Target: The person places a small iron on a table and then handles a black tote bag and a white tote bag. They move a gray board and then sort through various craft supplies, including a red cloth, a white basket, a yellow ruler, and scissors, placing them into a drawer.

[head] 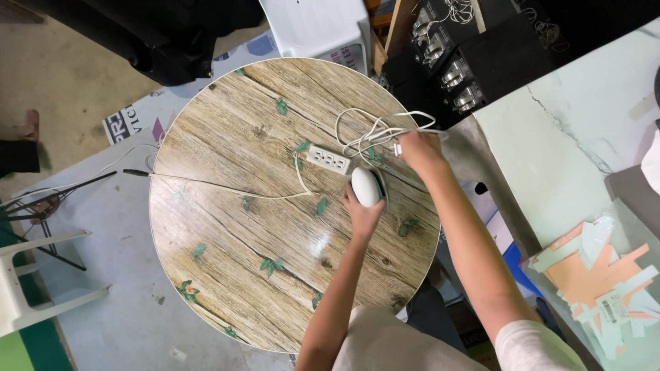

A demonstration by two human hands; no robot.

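Table: a round wood-print table [234, 261] filled the middle of the view; its half from 6 to 11 o'clock lay bare.
Edges: a white chair [20, 288] stood off the rim at 8 o'clock, black boxes [474, 62] just beyond the rim at 1 o'clock.
Right hand: the right hand [418, 150] was closed on a bunched white cord [375, 130] near the rim at 2 o'clock.
Left hand: the left hand [361, 209] was wrapped under a white oval device [366, 185], right of centre.
Power strip: a white power strip [328, 159] lay flat just left of the device, apart from it.
Thin cable: a thin cable [206, 182] ran from the strip across the top and off the rim at 9 o'clock.
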